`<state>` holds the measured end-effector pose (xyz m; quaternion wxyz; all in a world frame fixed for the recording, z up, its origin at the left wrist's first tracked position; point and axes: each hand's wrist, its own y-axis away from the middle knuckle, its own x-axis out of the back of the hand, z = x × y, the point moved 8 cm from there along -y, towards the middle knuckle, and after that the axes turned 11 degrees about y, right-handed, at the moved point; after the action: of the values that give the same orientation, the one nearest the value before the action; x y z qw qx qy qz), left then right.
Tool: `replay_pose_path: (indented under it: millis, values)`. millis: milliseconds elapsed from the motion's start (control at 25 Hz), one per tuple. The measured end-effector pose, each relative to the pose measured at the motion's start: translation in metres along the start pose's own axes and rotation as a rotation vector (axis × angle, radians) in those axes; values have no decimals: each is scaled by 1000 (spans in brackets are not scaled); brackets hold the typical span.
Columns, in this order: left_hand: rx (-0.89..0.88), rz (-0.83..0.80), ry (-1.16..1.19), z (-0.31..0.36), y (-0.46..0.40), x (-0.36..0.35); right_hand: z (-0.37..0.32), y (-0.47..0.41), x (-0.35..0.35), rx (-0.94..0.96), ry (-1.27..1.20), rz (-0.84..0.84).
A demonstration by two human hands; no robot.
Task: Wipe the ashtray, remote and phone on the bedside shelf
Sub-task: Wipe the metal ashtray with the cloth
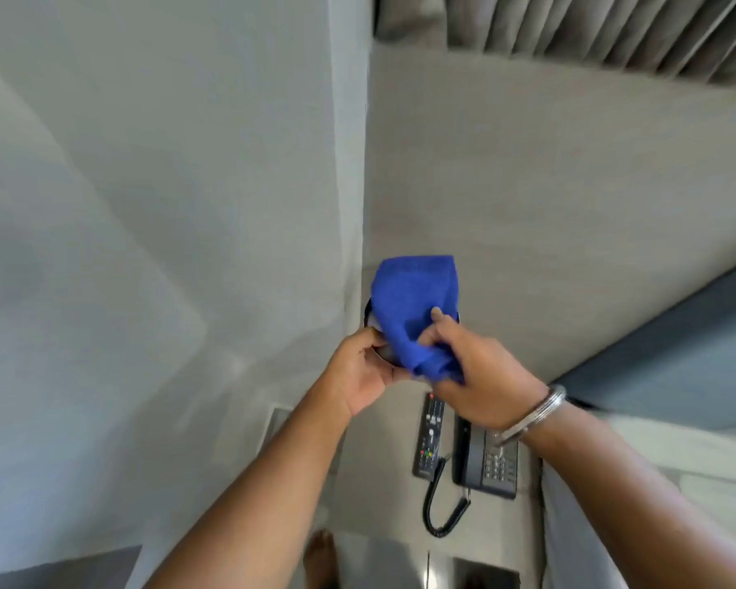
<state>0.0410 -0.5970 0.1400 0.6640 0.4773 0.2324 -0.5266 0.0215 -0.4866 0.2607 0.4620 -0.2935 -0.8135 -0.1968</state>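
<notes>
Wiping ashtray (377,348): item 1 of 3, lifted above shelf (383,495), left hand (364,376) fingers clamped on rim; right hand (472,376) fingers pinching blue cloth (413,308) into it. Remote (429,440), phone (485,461) on shelf below, apparently pending.

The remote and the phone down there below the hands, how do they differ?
The remote is a slim, narrow bar, while the phone beside it is a wider, blockier unit. The remote shows small coloured buttons; the phone's keypad looks plain grey. A coiled cord runs from the phone; the remote has none. The remote lies fully in view, whereas the right hand's wrist covers the phone's top. Both are dark and lie flat, side by side, on the shelf, untouched.
</notes>
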Motion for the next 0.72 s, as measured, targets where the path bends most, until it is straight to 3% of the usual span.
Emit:
replay_pose_path:
  millis: [80,160,320,400,560,720]
  values:
    - [-45,-209,119,22,26,-58,-29,8,32,96,186,-78]
    - [-22,-382,206,31,47,-109,-54,18,68,116,395,-46]
    - [-124,-457,291,35,70,-169,-113,46,143,191,570,293]
    - [-194,-477,281,37,80,-185,-133,58,158,226,701,384]
    - [-331,-603,197,54,106,-210,-155,76,162,349,669,404]
    - [-357,-692,99,65,130,-223,-165,87,155,565,637,238]
